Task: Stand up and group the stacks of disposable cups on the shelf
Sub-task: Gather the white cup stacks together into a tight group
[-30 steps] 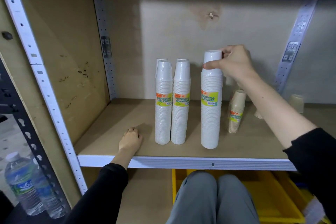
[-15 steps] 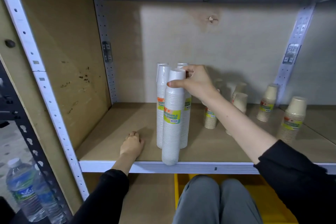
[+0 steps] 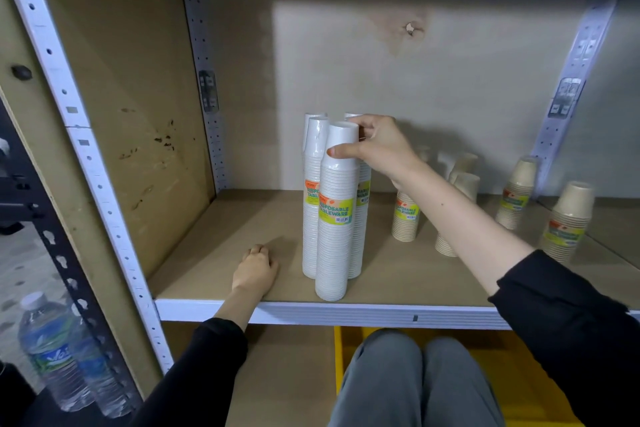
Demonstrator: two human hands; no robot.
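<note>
**A:** Where is the stack of cups that is being handled?

**B:** The front white stack (image 3: pixel 337 218) stands upright near the front edge of the shelf (image 3: pixel 398 284), a little left of its middle. Its green and yellow label faces the camera. The other white stacks (image 3: pixel 310 236) stand upright just behind it, very close. I cannot tell if they touch.

**A:** And the hands?

**B:** The right hand (image 3: pixel 377 146) holds the front white stack at its top. The thumb lies across the front and the fingers curl around the back. The left hand (image 3: pixel 255 270) rests on the shelf near the front edge, left of the white group and apart from it. Its fingers are loosely bent and it holds nothing.

**A:** What else stands on the shelf?

**B:** There are shorter beige stacks (image 3: pixel 405 218) to the right, all upright. One is near the white group and one is partly hidden behind the right forearm. Two more stand toward the right end of the shelf.

**A:** And outside the shelf?

**B:** Two water bottles (image 3: pixel 52 350) stand low at the left, beyond the metal upright. A yellow bin (image 3: pixel 502 374) lies under the shelf, behind the person's knees.
</note>
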